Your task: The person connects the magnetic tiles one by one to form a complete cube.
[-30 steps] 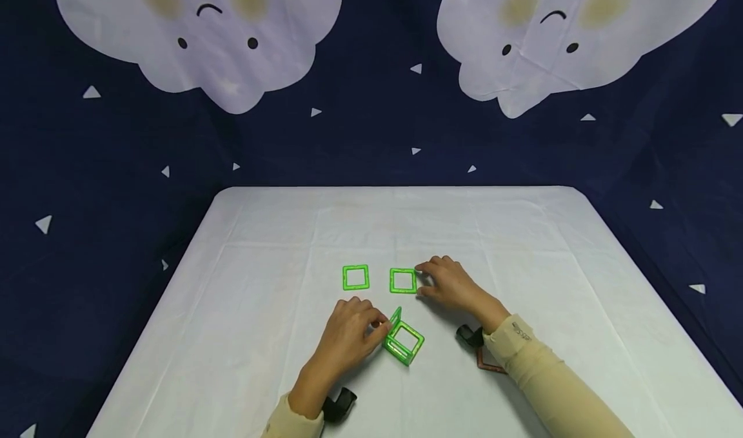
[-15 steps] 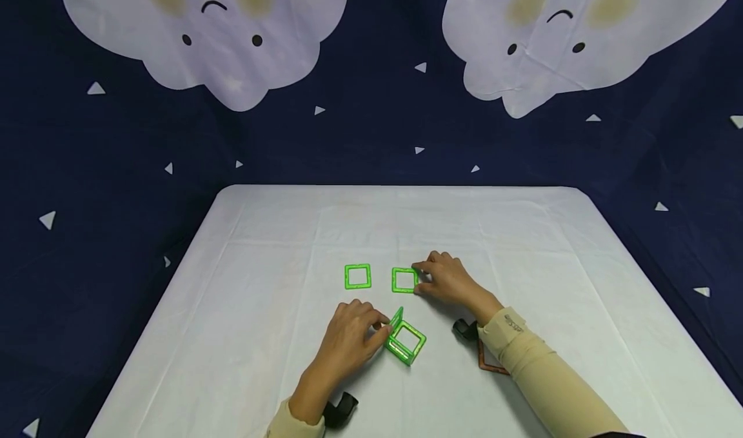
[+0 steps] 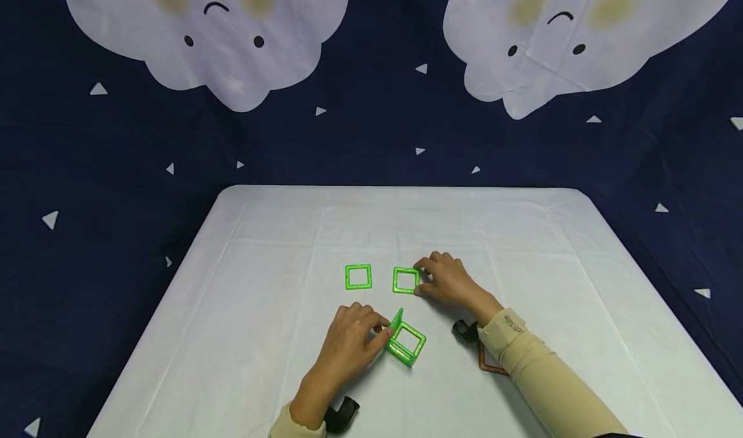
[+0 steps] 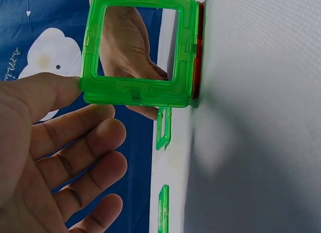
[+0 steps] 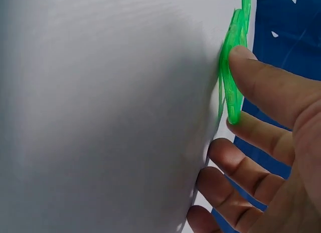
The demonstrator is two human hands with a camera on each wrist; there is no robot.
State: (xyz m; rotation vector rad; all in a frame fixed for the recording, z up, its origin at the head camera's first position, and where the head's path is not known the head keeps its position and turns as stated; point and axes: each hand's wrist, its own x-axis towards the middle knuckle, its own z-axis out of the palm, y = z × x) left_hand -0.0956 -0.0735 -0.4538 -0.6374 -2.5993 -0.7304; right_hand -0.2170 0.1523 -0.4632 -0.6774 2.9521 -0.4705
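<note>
My left hand (image 3: 351,341) pinches a small structure of green magnetic tiles (image 3: 402,354), thumb and index finger at its left side. In the left wrist view a green square frame (image 4: 140,92) of this structure stands upright, with a red strip (image 4: 198,57) along its table side. The thumb presses one corner, and the other fingers are loosely bent below. Farther back, my right hand (image 3: 449,280) pinches the right edge of a loose green square magnetic tile (image 3: 396,280). In the right wrist view the thumb lies on that tile (image 5: 230,67), the index fingertip at its end.
Another green square tile (image 3: 347,277) lies flat to the left of the one at my right hand. A brown frame (image 3: 483,359) is partly hidden under the right forearm. Black wrist cameras (image 3: 342,414) hang below both wrists. The white table (image 3: 278,231) meets a dark blue cloth (image 3: 371,135).
My right thumb and index finger have closed in on the edge of the loose tile. The left hand keeps its hold on the structure. The head view has shifted slightly.
</note>
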